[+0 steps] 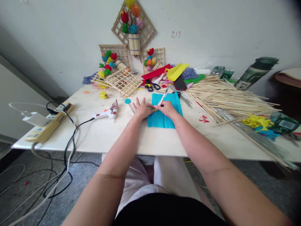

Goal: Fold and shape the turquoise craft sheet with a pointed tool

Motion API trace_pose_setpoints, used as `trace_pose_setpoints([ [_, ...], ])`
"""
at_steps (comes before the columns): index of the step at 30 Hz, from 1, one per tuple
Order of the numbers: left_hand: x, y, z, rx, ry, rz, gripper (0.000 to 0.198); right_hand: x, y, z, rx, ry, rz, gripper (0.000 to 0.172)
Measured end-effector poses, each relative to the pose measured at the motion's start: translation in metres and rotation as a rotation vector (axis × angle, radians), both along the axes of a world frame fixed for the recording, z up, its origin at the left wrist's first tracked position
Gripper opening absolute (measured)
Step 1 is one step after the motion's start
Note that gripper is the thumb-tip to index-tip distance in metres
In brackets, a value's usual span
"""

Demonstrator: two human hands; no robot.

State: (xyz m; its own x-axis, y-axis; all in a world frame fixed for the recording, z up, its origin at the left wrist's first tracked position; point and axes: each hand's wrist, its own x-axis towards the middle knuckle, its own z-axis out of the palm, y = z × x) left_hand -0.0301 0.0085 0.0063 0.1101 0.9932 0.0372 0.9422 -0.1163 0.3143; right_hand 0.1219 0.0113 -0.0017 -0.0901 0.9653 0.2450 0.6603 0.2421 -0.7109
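Observation:
A blue felt sheet (164, 117) lies on the white table (122, 138) in front of me. My left hand (141, 108) rests flat with fingers spread on the sheet's left edge. My right hand (166, 108) grips a white pen (164, 96) whose tip touches the felt near a small yellow piece between my hands. A small blue felt circle (127, 101) lies just left of my left hand.
A white glue gun (107, 113) lies to the left, its cord running to a power strip (48, 125). A pile of wooden sticks (225, 97) spreads on the right. Scissors (151, 87), coloured felt sheets and stick lattices with felt flowers (117, 78) sit behind.

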Motion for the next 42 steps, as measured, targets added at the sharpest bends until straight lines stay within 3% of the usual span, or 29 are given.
trace_pose_setpoints([
  [42, -0.0012, 0.0045, -0.0048, -0.005, -0.024, -0.004, 0.041, -0.0039, -0.0021, 0.0011, 0.023, -0.065, -0.036, 0.017],
])
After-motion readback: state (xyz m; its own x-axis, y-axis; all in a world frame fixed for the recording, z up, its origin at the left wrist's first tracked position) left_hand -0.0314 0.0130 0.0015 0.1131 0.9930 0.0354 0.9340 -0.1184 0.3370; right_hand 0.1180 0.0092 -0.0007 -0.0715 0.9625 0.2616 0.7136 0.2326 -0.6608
